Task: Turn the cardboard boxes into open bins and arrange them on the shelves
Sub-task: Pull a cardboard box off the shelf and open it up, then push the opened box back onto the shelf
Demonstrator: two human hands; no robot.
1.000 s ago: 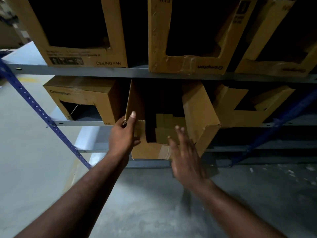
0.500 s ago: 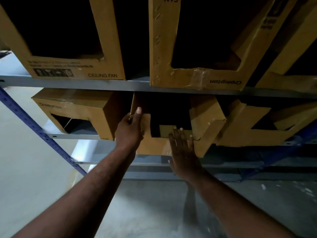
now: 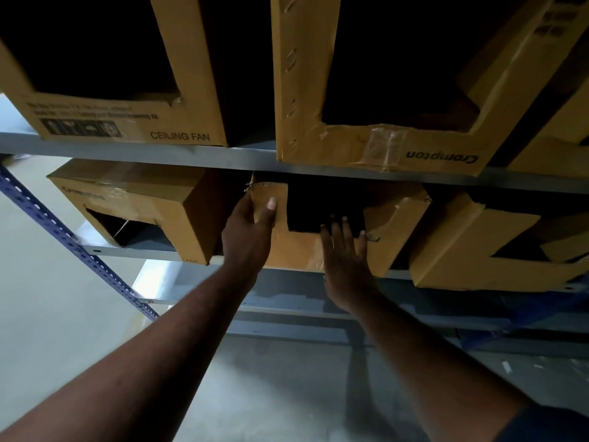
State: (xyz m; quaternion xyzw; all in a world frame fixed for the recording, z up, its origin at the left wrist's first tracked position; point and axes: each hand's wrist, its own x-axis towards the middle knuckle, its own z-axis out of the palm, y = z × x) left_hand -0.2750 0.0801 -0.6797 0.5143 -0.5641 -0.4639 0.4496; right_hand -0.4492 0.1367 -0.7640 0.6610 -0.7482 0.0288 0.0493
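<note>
status — middle bin (image 3: 296, 250) sits on the lower shelf (image 3: 134, 250), dead centre of frame, between two other cut boxes. my left hand (image 3: 250, 232) grips the bin's left front strip at its 9 o'clock edge: thumb (image 3: 271, 208) laid on the front face, the rest wrapped round the corner out of sight. my right hand (image 3: 345, 263) lies flat on the low front lip at 6 o'clock of the cut-out, fingers (image 3: 336, 234) straight and spread, tips reaching the lip's top edge, holding nothing. the bin's front is cut to a u shape. the inside is dark, can't see contents. its right front panel at 3 o'clock is creased, with a torn top edge. the top of the left strip sits just under the upper shelf (image 3: 223, 156) rail.

neighbours: left bin (image 3: 143, 202) at 9 o'clock, angled, its near corner just beside my left wrist, with a dark cut-out in its front. right bin (image 3: 462, 253) at 3 o'clock, touching the middle one or just beside it, can't tell which.

upper shelf at 12 o'clock carries three more: "ceiling fan" box (image 3: 197, 90) at 11, "crompton" box (image 3: 302, 100) at 12 with clear tape on its lower lip and the print upside down, and a third box (image 3: 554, 148) at 2, mostly cropped. blue perforated post (image 3: 63, 232) runs diagonally at 8 o'clock — grey floor (image 3: 47, 314) beneath.
</note>
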